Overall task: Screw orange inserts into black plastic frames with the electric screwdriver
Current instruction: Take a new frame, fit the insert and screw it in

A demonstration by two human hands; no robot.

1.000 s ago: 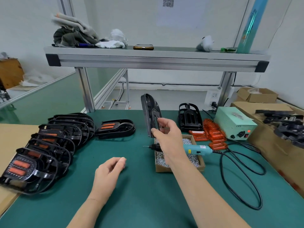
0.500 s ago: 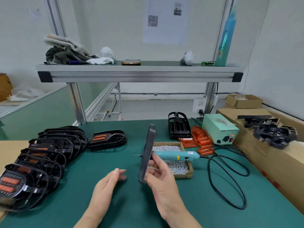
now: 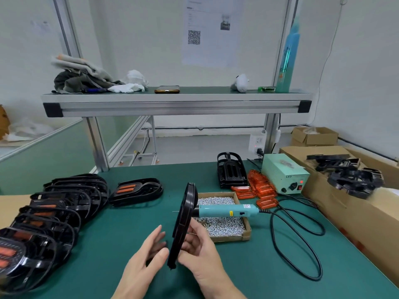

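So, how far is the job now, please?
Done: the row of frames with orange inserts fitted, at the left. In hand: the right hand grips one frame on edge; the left hand is open beside it. Left: loose inserts, frames on the carton, and the electric screwdriver lies idle on the screw box.

Right hand point(image 3: 203, 253) grips edge-on black frame point(image 3: 186, 212); left hand point(image 3: 142, 266) beside it

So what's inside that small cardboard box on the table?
Loose silver screws. The electric screwdriver lies across the box, and the black frame in the right hand hides its left edge.
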